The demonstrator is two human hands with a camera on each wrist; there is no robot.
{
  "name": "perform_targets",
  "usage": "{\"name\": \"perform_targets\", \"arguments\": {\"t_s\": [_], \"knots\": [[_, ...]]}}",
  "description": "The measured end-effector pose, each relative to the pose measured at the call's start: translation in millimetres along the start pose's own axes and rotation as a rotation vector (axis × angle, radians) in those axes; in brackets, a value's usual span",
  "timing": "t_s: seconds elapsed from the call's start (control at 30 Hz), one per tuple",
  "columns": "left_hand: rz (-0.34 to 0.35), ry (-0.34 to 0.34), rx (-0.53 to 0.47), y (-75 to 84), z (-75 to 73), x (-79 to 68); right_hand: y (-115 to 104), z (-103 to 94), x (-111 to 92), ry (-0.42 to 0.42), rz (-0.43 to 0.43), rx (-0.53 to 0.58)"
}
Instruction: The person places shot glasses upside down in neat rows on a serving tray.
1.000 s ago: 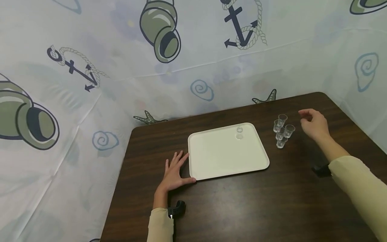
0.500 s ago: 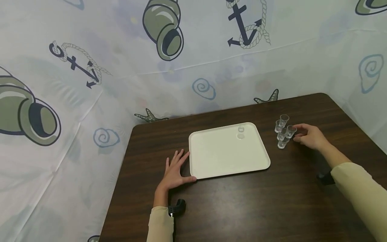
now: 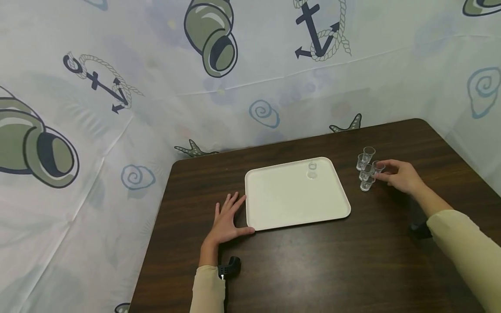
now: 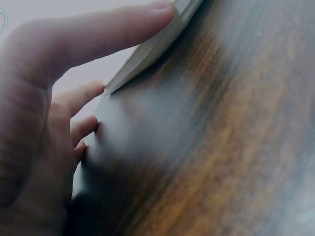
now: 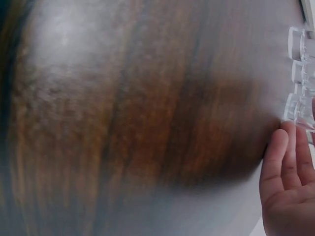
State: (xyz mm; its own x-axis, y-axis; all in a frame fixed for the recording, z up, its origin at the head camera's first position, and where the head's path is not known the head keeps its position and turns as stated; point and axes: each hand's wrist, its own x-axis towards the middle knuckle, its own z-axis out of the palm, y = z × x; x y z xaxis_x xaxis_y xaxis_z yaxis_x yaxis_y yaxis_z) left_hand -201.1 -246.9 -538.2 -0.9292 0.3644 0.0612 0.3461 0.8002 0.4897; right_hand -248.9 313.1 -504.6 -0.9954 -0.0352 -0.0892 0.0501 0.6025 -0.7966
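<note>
White tray (image 3: 293, 195) touches the splayed left hand (image 3: 225, 225); the right hand (image 3: 400, 176) pinches a clear cup (image 3: 378, 168).

Right hand (image 5: 289, 189) at clear cups (image 5: 298, 73)

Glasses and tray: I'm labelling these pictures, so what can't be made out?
Head: part of the rightmost glass, behind the right hand.
Head: any markings on the clustered glasses, too small.
Right wrist: the clustered glasses, cut off by the right edge.
Left wrist: most of the tray, past the top edge or behind the left hand.
</note>
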Motion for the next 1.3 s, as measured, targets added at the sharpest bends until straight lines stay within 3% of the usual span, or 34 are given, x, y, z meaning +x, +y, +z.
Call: {"name": "perform_targets", "arguments": {"t_s": [0.3,0.53,0.77,1.07,1.3], "knots": [[0.025,0.02,-0.003,-0.5,1.6,1.0,4.4,2.5,-1.2,0.056,-0.012,-0.004],[0.004,-0.003,-0.008,0.5,0.0,0.2,5.2,0.5,-6.0,0.124,0.011,0.049],[0.021,0.005,-0.004,-0.6,0.6,1.0,5.2,-7.2,-7.7,0.262,0.042,0.031],[0.013,0.002,-0.008,-0.8,0.4,0.4,0.8,-16.2,-7.1,0.398,0.026,0.142],[0.018,0.008,-0.011,-1.8,1.4,0.5,-12.0,-18.8,-4.1,0.476,-0.026,0.028]]}}
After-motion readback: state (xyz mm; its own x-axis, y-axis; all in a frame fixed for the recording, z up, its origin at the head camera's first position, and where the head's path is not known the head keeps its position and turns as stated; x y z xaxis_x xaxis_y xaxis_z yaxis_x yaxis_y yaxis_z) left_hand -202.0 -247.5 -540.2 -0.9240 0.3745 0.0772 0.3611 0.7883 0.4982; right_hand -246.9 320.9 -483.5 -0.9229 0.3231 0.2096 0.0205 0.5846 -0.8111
